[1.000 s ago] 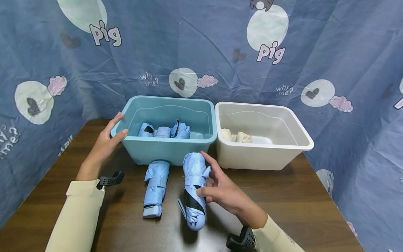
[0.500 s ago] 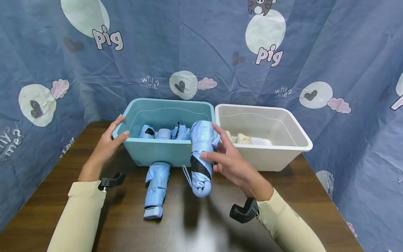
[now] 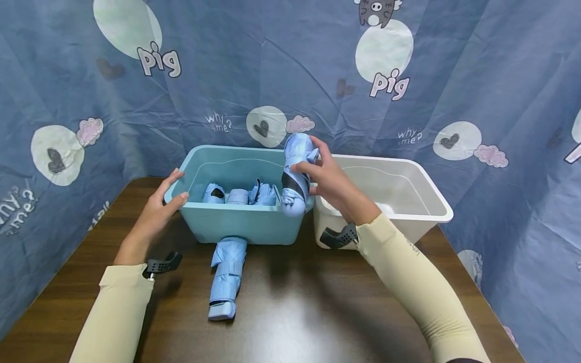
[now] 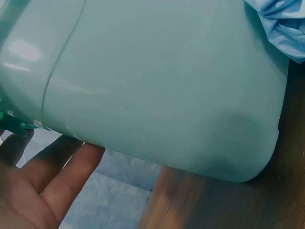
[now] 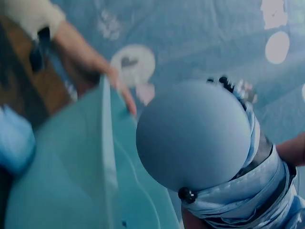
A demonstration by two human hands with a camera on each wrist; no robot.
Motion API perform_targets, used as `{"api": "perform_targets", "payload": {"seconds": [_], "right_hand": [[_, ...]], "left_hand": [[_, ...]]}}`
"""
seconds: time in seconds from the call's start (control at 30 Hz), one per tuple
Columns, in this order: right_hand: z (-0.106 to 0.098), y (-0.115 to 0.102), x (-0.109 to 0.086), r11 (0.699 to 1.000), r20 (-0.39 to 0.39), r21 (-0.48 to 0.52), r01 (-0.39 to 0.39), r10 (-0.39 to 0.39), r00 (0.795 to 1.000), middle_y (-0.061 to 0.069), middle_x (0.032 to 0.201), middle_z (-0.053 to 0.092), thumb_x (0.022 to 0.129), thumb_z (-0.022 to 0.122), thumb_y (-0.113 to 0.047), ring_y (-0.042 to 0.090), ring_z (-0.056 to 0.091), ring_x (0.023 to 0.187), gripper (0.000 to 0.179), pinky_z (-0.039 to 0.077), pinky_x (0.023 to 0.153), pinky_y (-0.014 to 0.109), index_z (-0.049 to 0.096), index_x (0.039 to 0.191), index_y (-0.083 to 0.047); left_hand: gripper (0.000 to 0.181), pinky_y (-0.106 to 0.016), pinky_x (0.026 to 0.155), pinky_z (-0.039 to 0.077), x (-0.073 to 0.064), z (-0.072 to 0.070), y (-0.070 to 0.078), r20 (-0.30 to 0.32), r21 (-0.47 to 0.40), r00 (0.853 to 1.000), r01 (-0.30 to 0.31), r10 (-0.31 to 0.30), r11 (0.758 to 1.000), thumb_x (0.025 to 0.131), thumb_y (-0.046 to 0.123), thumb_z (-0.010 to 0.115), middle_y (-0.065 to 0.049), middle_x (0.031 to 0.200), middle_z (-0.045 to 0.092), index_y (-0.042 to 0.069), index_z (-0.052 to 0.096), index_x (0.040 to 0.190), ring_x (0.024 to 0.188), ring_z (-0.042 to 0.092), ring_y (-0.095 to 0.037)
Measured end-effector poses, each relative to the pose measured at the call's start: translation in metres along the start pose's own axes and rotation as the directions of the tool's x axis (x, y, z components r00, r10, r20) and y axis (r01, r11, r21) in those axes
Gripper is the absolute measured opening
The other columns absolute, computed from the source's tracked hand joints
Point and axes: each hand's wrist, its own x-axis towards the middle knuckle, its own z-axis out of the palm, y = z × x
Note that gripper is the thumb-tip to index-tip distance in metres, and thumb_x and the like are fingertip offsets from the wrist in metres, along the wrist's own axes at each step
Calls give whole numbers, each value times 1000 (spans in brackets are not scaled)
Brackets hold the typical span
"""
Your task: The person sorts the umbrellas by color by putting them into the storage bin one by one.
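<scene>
My right hand (image 3: 333,179) grips a folded light-blue umbrella (image 3: 297,146) with a black band, thumb and fingers around its sides. Its rounded handle end points down in front of the teal bin's right front corner; in the right wrist view this smooth cap (image 5: 190,136) looms large. My left hand (image 3: 156,214) holds the teal bin (image 3: 240,222) by its left rim, thumb over the front edge. The left wrist view has fingers (image 4: 76,171) against the bin's outer wall. Another folded blue umbrella (image 3: 227,280) lies on the table before the bin.
Several rolled blue umbrellas (image 3: 238,196) rest inside the teal bin. A white bin (image 3: 386,186) stands to its right, partly behind my right hand and forearm. Both sit at the back of the brown wooden table (image 3: 281,322), before a patterned blue cloth (image 3: 204,75).
My right hand has lifted the umbrella off the table and carried it up and back to the teal bin's right front corner. My left hand has stayed at the bin's left rim.
</scene>
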Motion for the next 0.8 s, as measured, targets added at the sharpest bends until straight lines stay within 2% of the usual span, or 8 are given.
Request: {"api": "perform_targets", "payload": {"seconds": [0.23,0.43,0.6,0.8], "right_hand": [[2,-1,30,994,-53,-85,-67,63,997,7,148,22,83,68,-13,32,41,125,85,42,94,60,21,148,-40],[2,3,49,978,-93,-194,-78,61,994,9,146,27,79,71,-13,35,41,122,88,44,90,61,22,149,-34],[1,6,59,962,-99,-260,-84,60,993,10,144,30,77,72,-13,33,43,122,90,48,85,59,22,150,-31],[1,9,67,926,-82,-361,-112,88,993,10,144,32,80,72,-16,31,42,122,88,48,86,58,22,151,-29]], "left_hand": [[64,-69,105,17,-5,-1,-4,10,-7,1000,-20,20,1000,97,29,54,5,162,8,22,25,154,145,9,-34],[64,-66,104,22,-2,1,-2,11,-1,1000,-16,16,1000,98,30,54,7,162,9,24,25,154,144,12,-34],[64,-66,102,26,1,1,-1,17,-2,1000,-6,6,1000,98,32,54,9,162,8,26,24,154,144,14,-36],[65,-67,101,28,1,1,-2,26,-16,1000,7,-6,1000,98,32,54,10,162,7,25,24,154,143,15,-36]]}}
